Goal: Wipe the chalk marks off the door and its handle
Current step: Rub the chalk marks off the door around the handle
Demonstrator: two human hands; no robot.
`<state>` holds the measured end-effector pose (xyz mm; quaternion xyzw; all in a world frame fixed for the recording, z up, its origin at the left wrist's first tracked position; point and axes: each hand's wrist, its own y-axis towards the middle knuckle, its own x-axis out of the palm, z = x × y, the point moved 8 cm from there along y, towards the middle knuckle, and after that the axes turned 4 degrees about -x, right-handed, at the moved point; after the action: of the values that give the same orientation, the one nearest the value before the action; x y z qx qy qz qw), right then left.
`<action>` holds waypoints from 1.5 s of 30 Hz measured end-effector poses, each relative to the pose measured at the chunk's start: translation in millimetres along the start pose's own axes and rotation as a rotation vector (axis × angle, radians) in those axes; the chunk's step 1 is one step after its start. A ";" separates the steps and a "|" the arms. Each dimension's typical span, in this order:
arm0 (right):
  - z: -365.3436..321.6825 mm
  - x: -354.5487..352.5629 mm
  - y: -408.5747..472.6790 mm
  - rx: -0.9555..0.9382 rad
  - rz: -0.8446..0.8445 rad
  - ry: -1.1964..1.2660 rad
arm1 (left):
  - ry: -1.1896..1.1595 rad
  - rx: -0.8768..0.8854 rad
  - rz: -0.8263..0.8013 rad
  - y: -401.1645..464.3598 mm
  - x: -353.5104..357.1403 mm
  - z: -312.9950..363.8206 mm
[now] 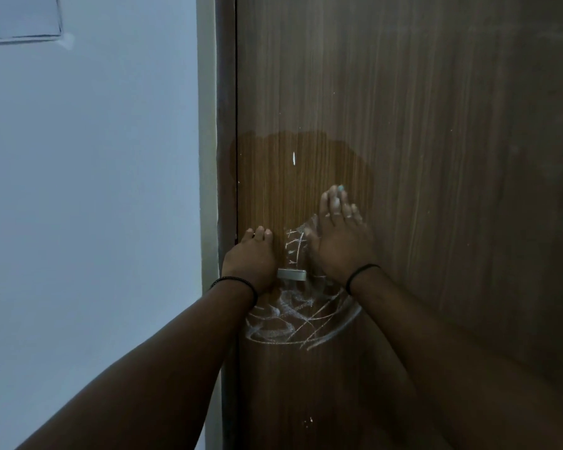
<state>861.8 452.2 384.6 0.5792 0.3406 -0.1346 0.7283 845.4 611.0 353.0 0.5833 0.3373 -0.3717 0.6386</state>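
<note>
White chalk marks [301,315] cover the brown wooden door [436,157] in two patches: a dense tangle of loops and crossing strokes just below the metal handle [292,274], and a thinner ladder of lines [294,246] running up the door just above it. The handle is a short bar lying roughly level, only its right part showing past the left hand [251,261].

That left hand rests at the door's edge beside the frame [225,157], its fingers [259,232] bent against the wood and covering the near end of the handle; whether they grip anything I cannot tell. The right hand [340,237] lies flat on the door, fingers [335,203] straight and together, pointing up, and something pale seems pressed beneath them, possibly a cloth, though it is too hidden to be sure.

A darker, wet-looking patch spreads above both hands and looks free of chalk. Judging from that, the upper area is done and the remaining marks lie left of and below the right palm. The right hand is nearer the ladder strokes, touching their edge, so a sideways then downward sweep seems the natural next move.
</note>
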 end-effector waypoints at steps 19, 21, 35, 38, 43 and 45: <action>20.7 15.8 -35.0 -0.095 -0.020 -0.023 | 0.043 0.006 -0.011 -2.0 -5.3 0.4; 43.5 4.4 -28.5 0.029 0.015 -0.021 | 0.036 0.005 -0.004 -1.8 -4.5 1.4; -12.8 22.0 -35.2 -0.338 -0.123 -0.082 | 0.039 0.016 0.010 0.0 -2.8 -1.4; -15.1 16.0 -22.5 -0.280 -0.101 -0.078 | 0.019 0.018 0.017 -0.1 -2.4 -1.3; -58.5 28.6 -13.3 -0.448 -0.168 -0.065 | 0.041 0.044 0.018 0.7 -4.8 -2.4; -52.1 31.9 -21.6 -0.545 -0.209 -0.111 | 0.044 0.040 0.012 2.0 -3.3 -3.5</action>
<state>854.6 500.9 342.5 0.3159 0.3819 -0.1439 0.8565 845.5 614.8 356.5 0.6062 0.3402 -0.3614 0.6214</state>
